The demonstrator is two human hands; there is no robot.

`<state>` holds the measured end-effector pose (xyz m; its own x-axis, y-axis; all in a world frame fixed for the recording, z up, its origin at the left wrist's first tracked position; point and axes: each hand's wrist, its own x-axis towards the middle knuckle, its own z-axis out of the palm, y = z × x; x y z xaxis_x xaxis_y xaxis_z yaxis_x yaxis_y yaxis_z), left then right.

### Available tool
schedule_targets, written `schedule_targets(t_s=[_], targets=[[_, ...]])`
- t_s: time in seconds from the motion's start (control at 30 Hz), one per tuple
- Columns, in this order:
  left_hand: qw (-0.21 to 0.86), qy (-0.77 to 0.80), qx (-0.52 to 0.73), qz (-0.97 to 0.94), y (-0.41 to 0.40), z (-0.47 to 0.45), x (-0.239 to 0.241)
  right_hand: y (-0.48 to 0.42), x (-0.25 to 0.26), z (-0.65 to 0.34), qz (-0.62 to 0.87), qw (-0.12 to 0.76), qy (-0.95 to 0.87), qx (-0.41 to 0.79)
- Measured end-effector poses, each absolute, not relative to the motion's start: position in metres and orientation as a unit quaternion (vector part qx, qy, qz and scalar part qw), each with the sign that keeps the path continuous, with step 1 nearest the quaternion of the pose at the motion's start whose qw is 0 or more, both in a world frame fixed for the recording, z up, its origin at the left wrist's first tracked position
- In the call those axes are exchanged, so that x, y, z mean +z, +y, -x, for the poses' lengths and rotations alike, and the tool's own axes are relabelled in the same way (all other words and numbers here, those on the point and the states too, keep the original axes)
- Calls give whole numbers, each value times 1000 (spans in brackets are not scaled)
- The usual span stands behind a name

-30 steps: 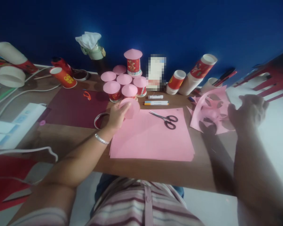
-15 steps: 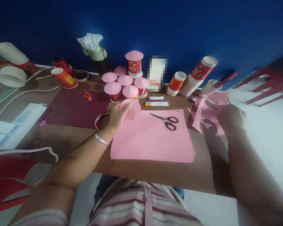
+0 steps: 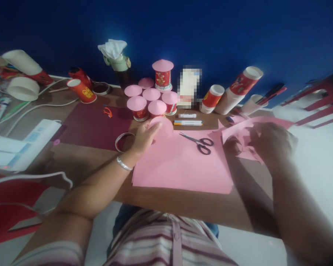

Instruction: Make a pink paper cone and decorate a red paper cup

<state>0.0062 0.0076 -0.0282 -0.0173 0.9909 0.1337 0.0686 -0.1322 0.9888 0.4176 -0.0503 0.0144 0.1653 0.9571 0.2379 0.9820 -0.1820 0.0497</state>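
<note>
A pink paper disc (image 3: pixel 164 128) is pinched between the thumb and fingers of my left hand (image 3: pixel 146 137), above the upper left of a stack of pink paper sheets (image 3: pixel 180 166). Black-handled scissors (image 3: pixel 198 142) lie on that stack with their blades slightly apart. On the right, my right hand (image 3: pixel 274 142) is closed on cut pink paper scraps (image 3: pixel 235 131) by the table edge; its fingers are partly blurred and in shadow. Several paper cups with pink cone tops (image 3: pixel 151 94) stand behind the disc, one raised on top of the others.
A glue stick (image 3: pixel 187 115) and two markers (image 3: pixel 188 122) lie behind the sheets. A tape roll (image 3: pixel 124 142) is left of my left hand. Stacked red and white cups (image 3: pixel 240 88) and a pen cup (image 3: pixel 253 104) stand at the back right. A white power strip (image 3: pixel 36 142) with cables lies left.
My right hand has moved into the pink scraps, which have shifted and now curve up around it. My left hand still holds the disc; the whole view has shifted slightly.
</note>
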Motion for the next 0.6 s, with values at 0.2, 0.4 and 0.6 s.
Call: schedule_targets(t_s=[0.2,0.4,0.6], targets=[[489,450,472,-579,0,-21,-21,-38,22,-297,634,318,-675,204],[514,430,397,-628,-6,-31,0,-29,5,-238,512,355,-576,529],[538,430,523,-503,7,-38,-2,-30,2,-231,486,448,-463,590]])
